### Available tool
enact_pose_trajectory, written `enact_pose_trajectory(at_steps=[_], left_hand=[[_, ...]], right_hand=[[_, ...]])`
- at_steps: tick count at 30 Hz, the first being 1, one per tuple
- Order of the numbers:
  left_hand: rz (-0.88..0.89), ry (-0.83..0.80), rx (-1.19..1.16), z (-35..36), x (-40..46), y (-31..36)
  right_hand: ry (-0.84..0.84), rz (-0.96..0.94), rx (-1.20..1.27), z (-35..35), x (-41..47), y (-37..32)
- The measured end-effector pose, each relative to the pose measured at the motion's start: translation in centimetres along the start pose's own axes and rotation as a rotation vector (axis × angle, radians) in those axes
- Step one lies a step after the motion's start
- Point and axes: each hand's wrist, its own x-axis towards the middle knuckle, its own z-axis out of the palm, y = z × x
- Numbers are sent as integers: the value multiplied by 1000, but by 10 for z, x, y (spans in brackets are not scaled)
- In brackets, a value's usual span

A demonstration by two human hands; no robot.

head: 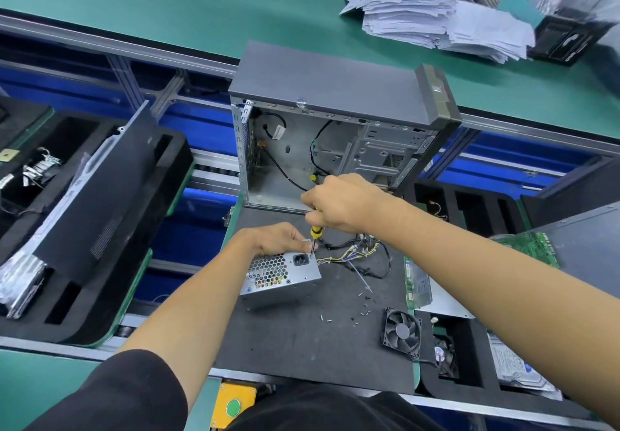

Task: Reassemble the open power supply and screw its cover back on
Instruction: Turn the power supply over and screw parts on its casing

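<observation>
On the dark tabletop [302, 336], we are holding the power supply [281, 278] with our left hand [278, 237]. Our right hand [339, 204] is gripping the screwdriver [314, 237]. It might slip off the screw if tilted.

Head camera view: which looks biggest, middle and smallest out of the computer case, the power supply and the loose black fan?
1. Computer case, by far the largest.
2. Power supply, held by the left hand.
3. Black fan, smallest, though it lies a little nearer the camera.
</observation>
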Motion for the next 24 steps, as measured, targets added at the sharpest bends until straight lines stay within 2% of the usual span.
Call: enact_pose_trajectory(at_steps=[3, 8, 18, 24], left_hand=[[0, -15, -3, 0, 1, -2], [0, -20, -1, 0, -1, 1], [-18, 43, 50, 5, -9, 11], [-37, 19, 40, 5, -14, 15]], right_hand=[[-6, 8, -38, -1, -3, 0], [-79, -76, 89, -6, -8, -8], [-5, -59, -70, -9, 0, -2], [-16, -13, 64, -3, -3, -2]])
